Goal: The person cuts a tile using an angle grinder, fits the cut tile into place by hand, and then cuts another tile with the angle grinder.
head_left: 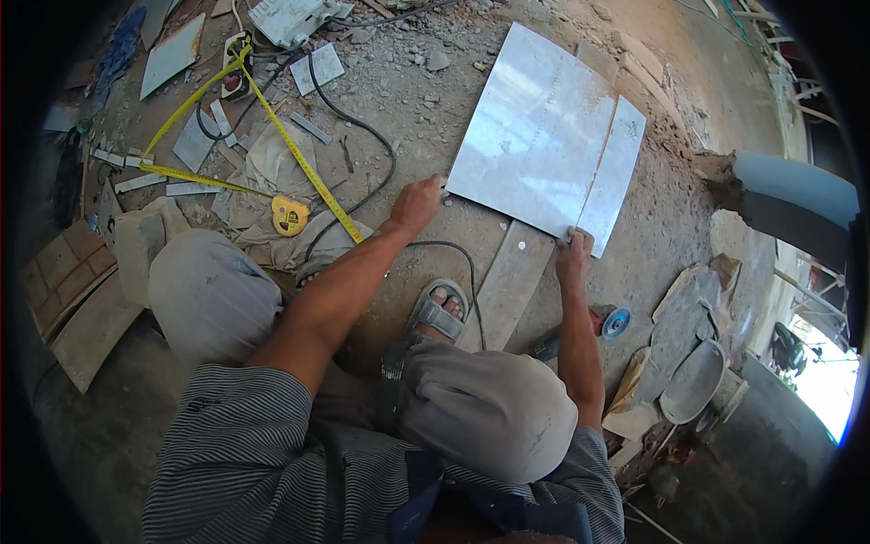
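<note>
A large glossy pale tile [530, 127] lies ahead of me on the ground. A dark line, which looks like a cut, runs across it near its right side and marks off a narrow strip [616, 172]. My left hand [420, 201] is closed on the tile's near left corner. At the near edge, beside the lower end of that line, my right hand [575, 254] grips the tile with bent fingers. A board [509, 281] extends from under the tile toward me. Close to my right forearm rests an angle grinder [548, 344] with a blue disc [616, 324].
A yellow tape measure [290, 216] lies at the left, its blade [299, 156] pulled out and bent. Black cable [391, 172] winds across the rubble. Tile offcuts [193, 140] are scattered at the far left. A dusty basin [693, 381] stands at the right.
</note>
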`<state>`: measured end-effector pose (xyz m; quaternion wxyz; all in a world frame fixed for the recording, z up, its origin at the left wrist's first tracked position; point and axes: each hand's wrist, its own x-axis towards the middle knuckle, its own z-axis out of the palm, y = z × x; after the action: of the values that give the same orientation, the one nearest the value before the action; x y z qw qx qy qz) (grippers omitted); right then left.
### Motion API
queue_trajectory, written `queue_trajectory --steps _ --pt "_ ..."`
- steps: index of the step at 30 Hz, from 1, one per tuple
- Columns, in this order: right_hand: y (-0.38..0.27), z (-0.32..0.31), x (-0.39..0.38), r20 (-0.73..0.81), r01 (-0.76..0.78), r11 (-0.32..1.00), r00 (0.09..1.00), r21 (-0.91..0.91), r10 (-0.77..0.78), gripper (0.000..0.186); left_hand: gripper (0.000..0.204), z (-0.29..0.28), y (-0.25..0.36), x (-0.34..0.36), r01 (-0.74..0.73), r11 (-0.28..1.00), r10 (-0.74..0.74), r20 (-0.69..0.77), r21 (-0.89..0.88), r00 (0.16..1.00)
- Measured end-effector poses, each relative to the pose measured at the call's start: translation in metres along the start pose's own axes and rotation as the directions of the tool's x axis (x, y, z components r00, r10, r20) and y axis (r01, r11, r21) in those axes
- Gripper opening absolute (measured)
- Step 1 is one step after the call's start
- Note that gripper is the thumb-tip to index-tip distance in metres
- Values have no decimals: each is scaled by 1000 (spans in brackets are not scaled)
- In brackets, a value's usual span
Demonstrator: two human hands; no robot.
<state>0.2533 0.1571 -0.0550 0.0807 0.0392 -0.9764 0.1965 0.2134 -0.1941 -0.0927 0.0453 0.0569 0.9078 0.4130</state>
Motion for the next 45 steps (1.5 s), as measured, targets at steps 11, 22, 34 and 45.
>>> queue_trajectory --steps 11,22,34,45 --pt "3 3 -1 2 -50 998 999 28 50 38 18 -4 4 5 101 988 -100 14 -113 995" --pt "-9 -2 -12 -64 -316 942 944 116 324 35 25 -19 16 7 373 797 -387 73 -476 919" --pt "2 -2 -14 -95 -122 990 987 71 128 28 38 -9 18 7 -98 986 106 -52 137 993" --pt "11 2 -16 -54 -50 999 997 -15 49 21 24 -13 3 15 -356 895 341 102 270 935"
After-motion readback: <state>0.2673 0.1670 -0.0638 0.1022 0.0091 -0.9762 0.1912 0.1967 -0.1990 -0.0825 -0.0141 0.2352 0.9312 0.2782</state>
